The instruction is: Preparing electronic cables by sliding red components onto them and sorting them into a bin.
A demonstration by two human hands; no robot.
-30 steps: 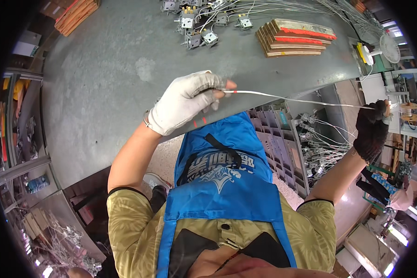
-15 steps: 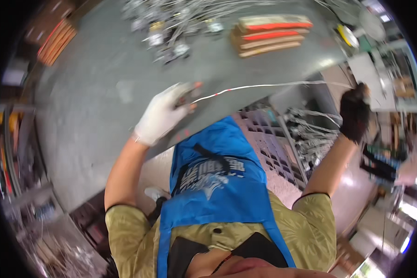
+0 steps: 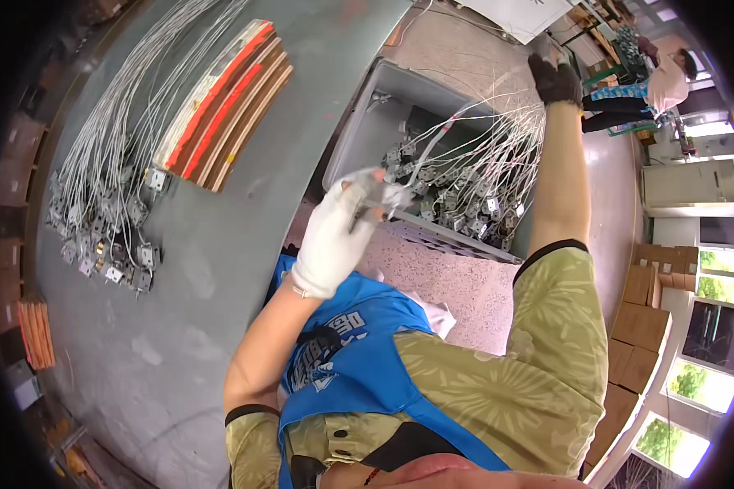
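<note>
My left hand (image 3: 334, 238), in a white glove with bare fingertips, is closed around a small metal part with a white wire (image 3: 395, 198), blurred by motion. It is over the near edge of a grey plastic crate (image 3: 352, 130). The wire, with a red mark on it, runs up and right across the crate toward my right hand (image 3: 556, 80). That hand wears a dark glove and is stretched far out, past the crate's far right side. Its fingers look bent, but blur hides what they hold. Inside the crate lie several metal parts (image 3: 469, 210) with white wires fanning right.
On the grey table (image 3: 196, 342) at left lie more wired metal parts (image 3: 106, 236) and a stack of brown boards with red edges (image 3: 224, 106). Cardboard boxes (image 3: 640, 326) line the right side. Another person (image 3: 665, 85) is at the far right.
My view and body have turned right, toward the crate. My left hand has moved from over the table to the crate, and a metal part now shows at its fingers.
</note>
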